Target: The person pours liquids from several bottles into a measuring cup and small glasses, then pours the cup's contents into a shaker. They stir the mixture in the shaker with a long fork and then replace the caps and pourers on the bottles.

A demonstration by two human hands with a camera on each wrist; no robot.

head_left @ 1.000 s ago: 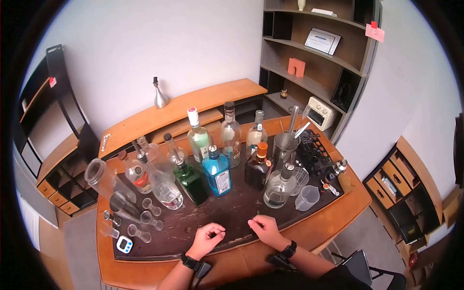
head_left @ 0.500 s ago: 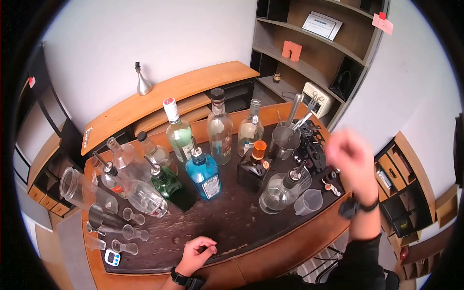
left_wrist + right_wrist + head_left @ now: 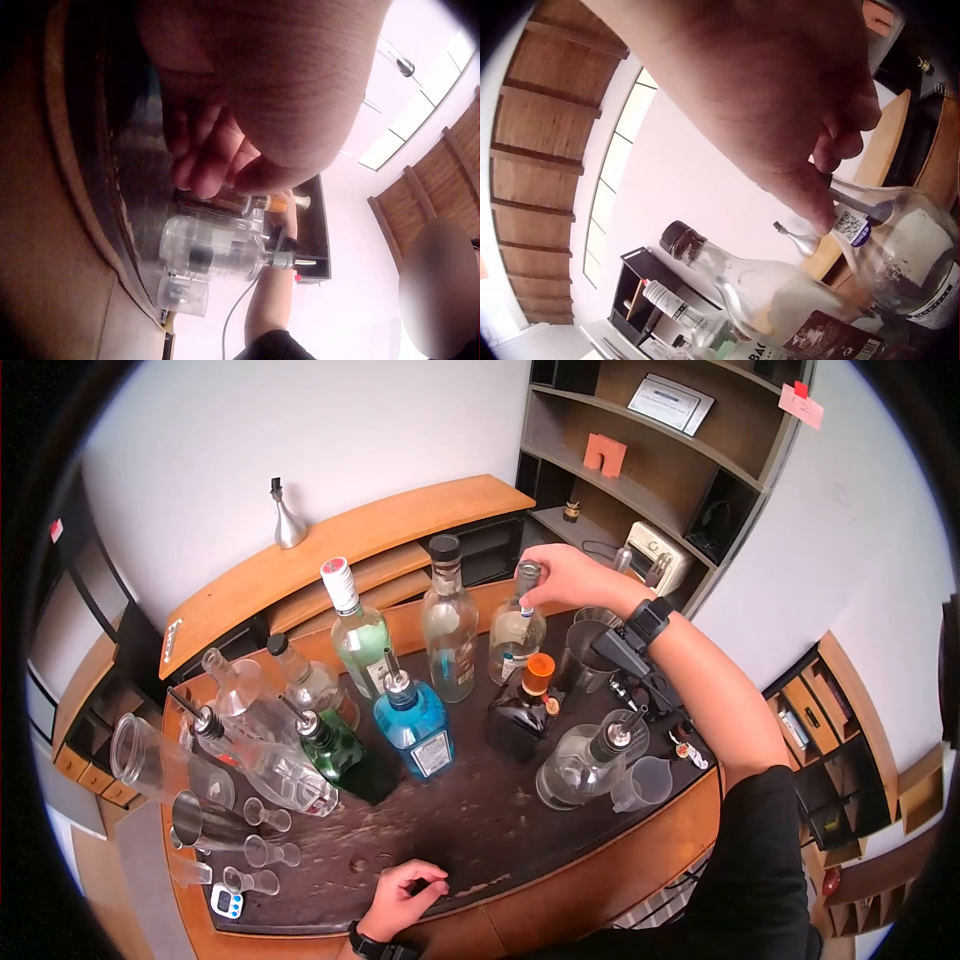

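Note:
My right hand (image 3: pixel 568 577) reaches over the back of the table and grips the neck of a clear glass bottle (image 3: pixel 515 640). In the right wrist view, thumb and fingers close round the neck of that bottle (image 3: pixel 904 259), just above a small QR-code label. Near the table's front edge my left hand (image 3: pixel 402 897) rests, fingers loosely curled with nothing in them. Left of the gripped bottle stands a tall clear bottle with a dark cap (image 3: pixel 450 635). In front of it is a dark bottle with an orange cap (image 3: pixel 520 715).
Blue (image 3: pixel 415 730) and green (image 3: pixel 345 760) bottles with pourers stand mid-table. A clear pourer bottle (image 3: pixel 578 768) and plastic measuring cup (image 3: pixel 643 785) are at right. A metal shaker tin (image 3: pixel 195 822), small glass jiggers (image 3: pixel 270 850) and a timer (image 3: pixel 227 901) sit at left.
My right hand has lifted from the front edge, swung out right, then reached to the back and taken hold of the clear bottle's neck. The left hand stays near the front edge.

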